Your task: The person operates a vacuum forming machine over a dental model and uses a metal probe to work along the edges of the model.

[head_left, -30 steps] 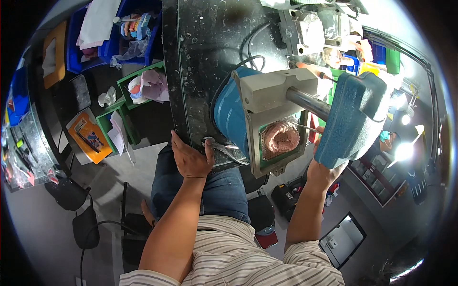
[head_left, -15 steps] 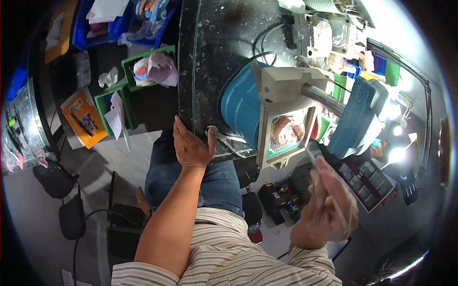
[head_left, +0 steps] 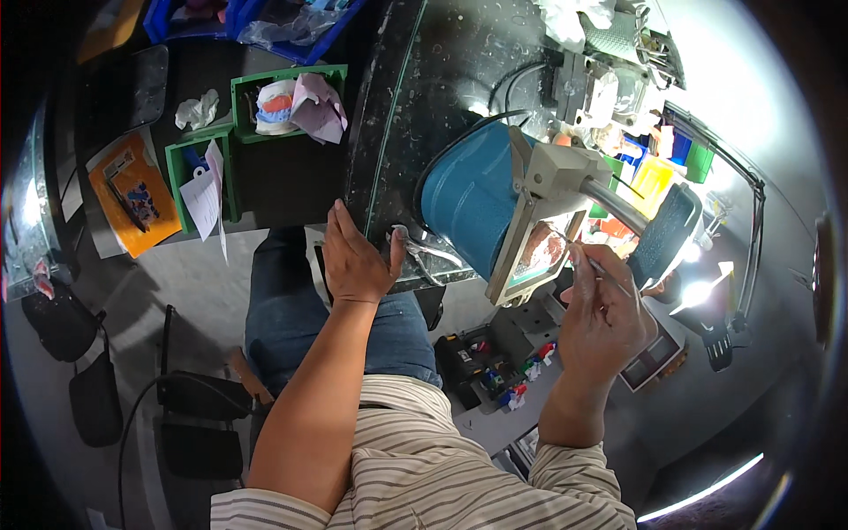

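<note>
My left hand (head_left: 360, 262) lies at the front edge of the black worktop, fingers stretched out, with nothing in its grip. Its thumb is next to metal pliers (head_left: 426, 251) on the worktop. My right hand (head_left: 609, 305) pinches a thin, slender tool (head_left: 595, 264), much of it hidden by the fingers. The tool's tip reaches a reddish-brown, rough-surfaced piece (head_left: 541, 251) inside the beige frame (head_left: 507, 281) of a blue machine (head_left: 465, 196). I cannot tell whether the tip touches that piece. A metal bar joins the frame to a blue block (head_left: 664, 237) on the right.
Left of the worktop (head_left: 389, 132), green trays (head_left: 289, 78) hold a dental model and papers. An orange packet (head_left: 134, 196) lies nearby, with blue bins (head_left: 300, 53) behind. Metal flasks (head_left: 609, 93) stand at the back. A bright lamp (head_left: 698, 293) shines at the right.
My right hand, blurred and lower before, has risen and brought the tool's tip to the framed piece. My left hand keeps its place at the worktop edge. The whole view has shifted slightly.
</note>
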Demonstrator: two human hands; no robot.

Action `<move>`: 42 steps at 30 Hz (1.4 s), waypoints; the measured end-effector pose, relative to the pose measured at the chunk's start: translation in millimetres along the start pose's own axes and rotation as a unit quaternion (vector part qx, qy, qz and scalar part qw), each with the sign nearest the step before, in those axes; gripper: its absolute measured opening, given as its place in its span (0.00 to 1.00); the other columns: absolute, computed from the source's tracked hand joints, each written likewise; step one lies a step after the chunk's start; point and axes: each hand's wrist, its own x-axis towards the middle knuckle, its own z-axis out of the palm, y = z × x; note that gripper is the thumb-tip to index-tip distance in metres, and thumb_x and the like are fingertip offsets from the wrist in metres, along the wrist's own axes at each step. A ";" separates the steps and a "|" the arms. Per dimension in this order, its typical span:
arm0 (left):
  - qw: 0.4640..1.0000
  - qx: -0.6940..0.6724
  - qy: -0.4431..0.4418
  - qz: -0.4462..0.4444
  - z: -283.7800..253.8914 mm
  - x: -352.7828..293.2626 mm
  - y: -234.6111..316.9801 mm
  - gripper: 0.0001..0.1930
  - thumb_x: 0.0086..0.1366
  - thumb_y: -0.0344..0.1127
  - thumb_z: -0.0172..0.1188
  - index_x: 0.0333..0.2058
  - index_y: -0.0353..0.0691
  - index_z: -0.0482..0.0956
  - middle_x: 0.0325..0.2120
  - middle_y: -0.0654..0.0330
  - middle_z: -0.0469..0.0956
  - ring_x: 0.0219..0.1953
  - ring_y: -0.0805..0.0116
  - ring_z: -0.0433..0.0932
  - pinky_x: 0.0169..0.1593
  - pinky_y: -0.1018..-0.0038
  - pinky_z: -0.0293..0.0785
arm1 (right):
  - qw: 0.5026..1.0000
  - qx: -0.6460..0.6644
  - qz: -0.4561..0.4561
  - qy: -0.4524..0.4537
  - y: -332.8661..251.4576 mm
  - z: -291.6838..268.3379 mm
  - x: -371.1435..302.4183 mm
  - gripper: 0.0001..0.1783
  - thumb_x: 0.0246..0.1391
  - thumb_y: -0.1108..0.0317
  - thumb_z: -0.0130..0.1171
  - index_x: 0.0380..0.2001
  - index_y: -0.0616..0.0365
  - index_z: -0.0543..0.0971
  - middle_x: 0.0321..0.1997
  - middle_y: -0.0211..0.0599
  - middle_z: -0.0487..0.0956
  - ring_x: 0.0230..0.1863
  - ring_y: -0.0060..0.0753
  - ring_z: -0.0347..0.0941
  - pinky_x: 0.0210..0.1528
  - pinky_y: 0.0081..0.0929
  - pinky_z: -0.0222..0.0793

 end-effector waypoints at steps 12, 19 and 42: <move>1.000 -0.013 -0.015 -0.011 -2.7 0.8 1.3 0.51 0.63 0.55 0.61 0.67 0.21 0.44 0.59 0.28 0.61 0.58 0.33 0.67 0.60 0.53 0.68 | 1.000 0.002 -0.010 -0.009 -7.8 0.4 -4.7 0.07 0.54 0.79 0.67 0.37 0.62 0.82 0.29 0.39 0.84 0.23 0.31 0.82 0.25 0.22 0.73; 1.000 -0.027 -0.003 -0.008 -1.0 1.6 3.3 0.50 0.64 0.54 0.61 0.67 0.21 0.44 0.58 0.28 0.62 0.57 0.34 0.68 0.60 0.53 0.68 | 0.999 0.003 -0.044 -0.018 -7.6 -1.2 -4.4 0.07 0.53 0.80 0.67 0.36 0.63 0.81 0.31 0.40 0.85 0.28 0.33 0.84 0.29 0.24 0.76; 1.000 -0.013 0.004 0.004 0.4 0.9 1.7 0.50 0.64 0.54 0.61 0.67 0.20 0.44 0.58 0.28 0.62 0.58 0.34 0.68 0.60 0.54 0.69 | 0.987 0.073 -0.132 -0.060 14.2 -0.9 -53.5 0.14 0.52 0.76 0.56 0.41 0.70 0.81 0.40 0.55 0.84 0.34 0.41 0.85 0.36 0.28 0.80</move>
